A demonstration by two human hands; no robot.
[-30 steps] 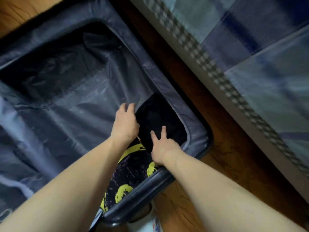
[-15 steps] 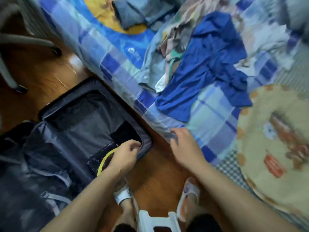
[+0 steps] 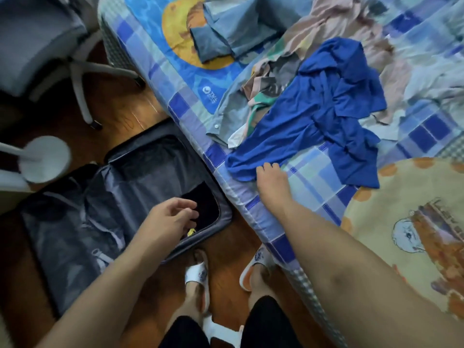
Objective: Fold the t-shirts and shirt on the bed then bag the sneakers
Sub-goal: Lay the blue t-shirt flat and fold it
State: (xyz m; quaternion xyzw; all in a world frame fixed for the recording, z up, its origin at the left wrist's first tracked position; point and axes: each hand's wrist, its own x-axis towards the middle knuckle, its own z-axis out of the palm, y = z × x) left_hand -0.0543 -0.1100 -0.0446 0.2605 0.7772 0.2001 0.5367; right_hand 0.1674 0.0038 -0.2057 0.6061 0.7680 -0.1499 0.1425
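A crumpled blue t-shirt (image 3: 324, 119) lies on the bed (image 3: 175, 61), its hem near the bed's edge. My right hand (image 3: 272, 180) rests on the bed with its fingertips touching that hem; I cannot tell whether it grips the cloth. My left hand (image 3: 170, 219) hovers open over the corner of the open suitcase (image 3: 120, 192) on the floor, above a folded black garment (image 3: 204, 204) with a bit of yellow print beside it. A grey-blue shirt (image 3: 233, 31) lies folded farther up the bed. More crumpled clothes (image 3: 271, 79) are piled beside the blue t-shirt. No sneakers are in view.
An office chair (image 3: 45, 41) stands at the top left on the wooden floor. A white round stand base (image 3: 45, 159) sits left of the suitcase. A cartoon-print cushion or blanket (image 3: 411, 234) covers the bed at the right. My feet in white slippers (image 3: 198, 275) stand between suitcase and bed.
The view swung up from the suitcase to the bed. My right hand moved from the suitcase onto the bed to the blue t-shirt's hem. My left hand lifted off the packed clothes.
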